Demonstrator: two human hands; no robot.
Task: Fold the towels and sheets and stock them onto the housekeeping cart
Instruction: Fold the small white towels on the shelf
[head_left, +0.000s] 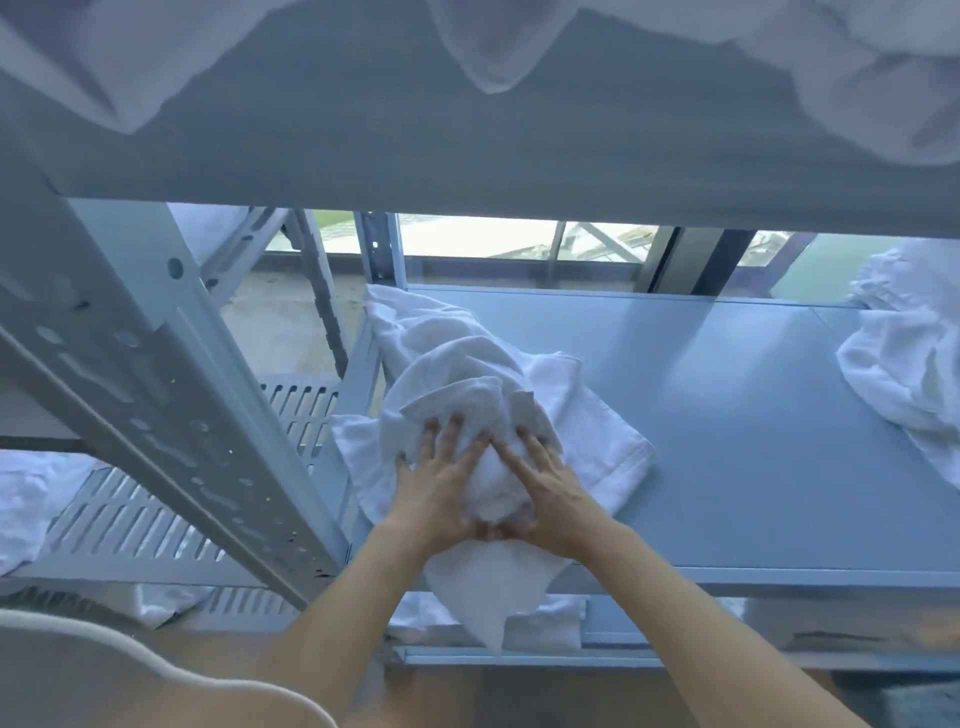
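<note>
Both my hands, left (434, 491) and right (550, 499), press flat, side by side, on the bunched towel (467, 395) at the shelf (753, 441) edge; its hanging tail could drag it off.

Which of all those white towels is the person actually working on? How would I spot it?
Find the grey metal shelf in the middle. At its left front edge lies a bunched white towel, one end hanging over the edge. Unlike the heap at the far right, it has both hands, left and right, pressed on it.
</note>
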